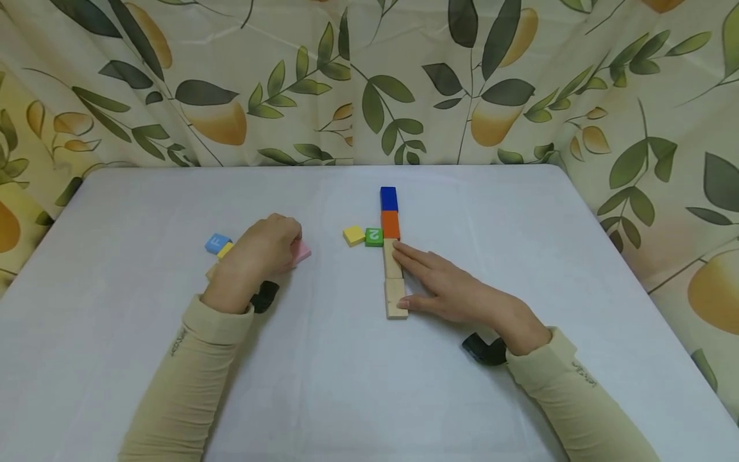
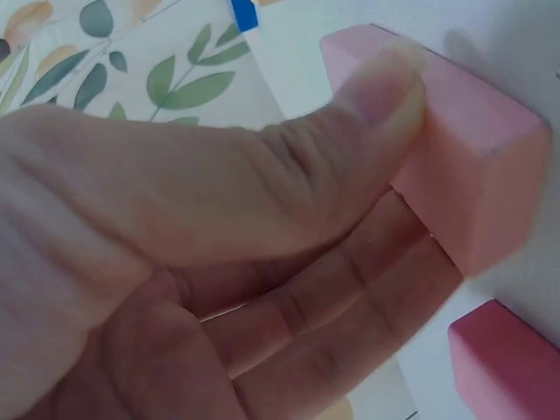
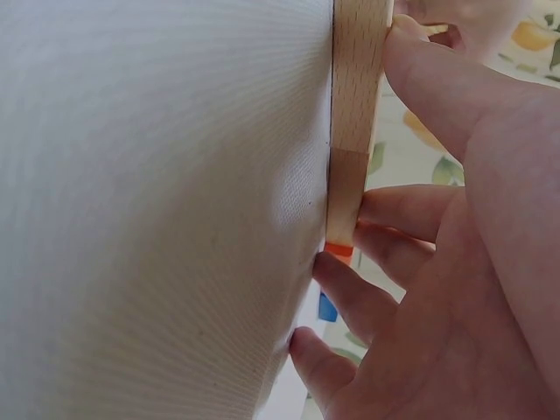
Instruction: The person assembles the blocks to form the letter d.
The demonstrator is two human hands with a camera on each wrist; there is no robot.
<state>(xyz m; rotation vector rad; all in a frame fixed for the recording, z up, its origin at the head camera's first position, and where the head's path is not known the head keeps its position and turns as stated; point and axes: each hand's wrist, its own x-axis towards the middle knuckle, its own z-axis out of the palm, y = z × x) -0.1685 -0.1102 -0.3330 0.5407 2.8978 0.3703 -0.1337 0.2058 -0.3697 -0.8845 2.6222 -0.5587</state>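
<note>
At the left of the worktop (image 1: 335, 391), one pale pink block (image 2: 479, 131), presumably light, rigid and sturdy, best held by opposite faces, pinched by the left hand (image 1: 256, 250); right hand (image 1: 456, 289), fingers outstretched, touching two plain wooden blocks (image 1: 394, 273).

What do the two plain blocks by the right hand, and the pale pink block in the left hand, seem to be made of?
Plain blocks: apparently bare wood, matte; fine grain flecks show.

Pale pink block: perhaps painted wood, smooth and evenly coloured; no grain shows, so plastic remains possible.
</note>
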